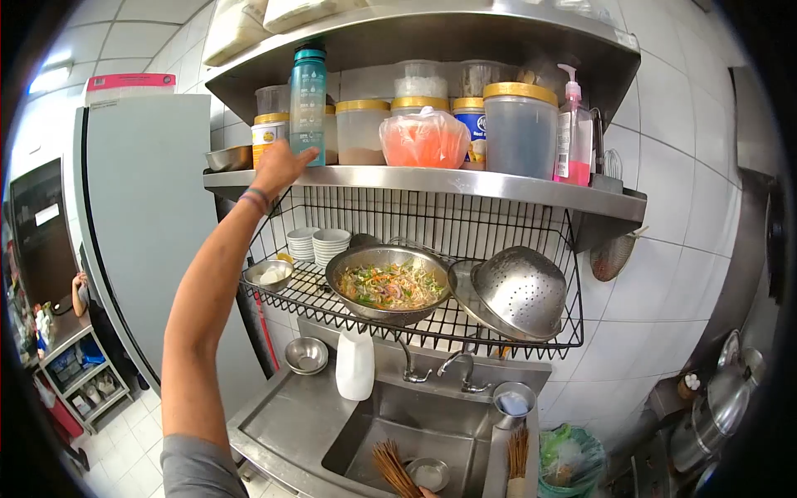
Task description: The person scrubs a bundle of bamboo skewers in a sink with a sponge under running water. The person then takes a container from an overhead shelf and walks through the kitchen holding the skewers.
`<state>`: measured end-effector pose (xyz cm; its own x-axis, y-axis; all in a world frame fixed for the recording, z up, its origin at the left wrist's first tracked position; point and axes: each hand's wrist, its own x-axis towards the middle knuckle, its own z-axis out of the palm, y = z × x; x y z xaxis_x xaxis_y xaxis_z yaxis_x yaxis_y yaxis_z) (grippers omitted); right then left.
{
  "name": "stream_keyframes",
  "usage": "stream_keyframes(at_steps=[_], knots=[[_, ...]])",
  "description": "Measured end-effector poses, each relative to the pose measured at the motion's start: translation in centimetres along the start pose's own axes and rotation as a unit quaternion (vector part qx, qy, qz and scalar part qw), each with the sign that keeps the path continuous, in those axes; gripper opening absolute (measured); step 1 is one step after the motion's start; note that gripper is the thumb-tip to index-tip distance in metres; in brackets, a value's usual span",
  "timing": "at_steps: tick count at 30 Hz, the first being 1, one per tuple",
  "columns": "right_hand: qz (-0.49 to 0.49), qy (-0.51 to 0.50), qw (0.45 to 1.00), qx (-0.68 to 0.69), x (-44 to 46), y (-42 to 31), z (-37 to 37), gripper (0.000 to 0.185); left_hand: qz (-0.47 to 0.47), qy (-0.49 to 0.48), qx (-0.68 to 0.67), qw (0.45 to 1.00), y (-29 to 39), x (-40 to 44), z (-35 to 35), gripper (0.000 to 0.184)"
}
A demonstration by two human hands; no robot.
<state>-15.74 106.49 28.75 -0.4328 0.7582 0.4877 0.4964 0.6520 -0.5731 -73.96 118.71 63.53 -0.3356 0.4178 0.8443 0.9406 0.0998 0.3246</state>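
Observation:
My left hand (282,168) is raised to the metal shelf, closed around the lower part of a teal water bottle (308,100) with a dark cap. The thumb lies across the bottle's front near its base; the other fingers are partly hidden. At the bottom edge, only a bit of my right hand (427,493) shows, at a bundle of thin brown sticks (393,466) like a stick brush. That bundle reaches over the sink (365,427), beside a small metal bowl (428,474).
On the shelf (465,179) stand gold-lidded tubs (520,124), a bag of orange contents (424,139) and a pink soap bottle (573,133). The wire rack (398,330) below holds a bowl of shredded vegetables (386,311) and a colander (523,290). Another person's hand (80,282) shows at far left.

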Motion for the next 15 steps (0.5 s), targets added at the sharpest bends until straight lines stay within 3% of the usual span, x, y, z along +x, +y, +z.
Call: stream_keyframes(at_steps=[2,3,12,15], knots=[[0.046,-0.055,0.995,0.075,-1.2,1.0,6.0,0.049,-0.06,-0.067,0.047,0.995,-0.6,2.1,1.7,0.072],[0.068,-0.076,0.989,0.106,-1.8,1.4,8.8,0.05,-0.071,-0.039,0.055,0.995,-0.5,2.3,2.1,0.077],[0.193,-0.145,0.944,0.226,-3.7,1.2,23.7,0.057,-0.051,-0.058,0.06,0.995,0.1,2.4,1.3,0.077],[0.223,-0.143,0.937,0.229,-3.3,0.3,27.5,0.059,0.025,-0.078,-0.011,0.997,0.2,2.7,1.8,0.08]])
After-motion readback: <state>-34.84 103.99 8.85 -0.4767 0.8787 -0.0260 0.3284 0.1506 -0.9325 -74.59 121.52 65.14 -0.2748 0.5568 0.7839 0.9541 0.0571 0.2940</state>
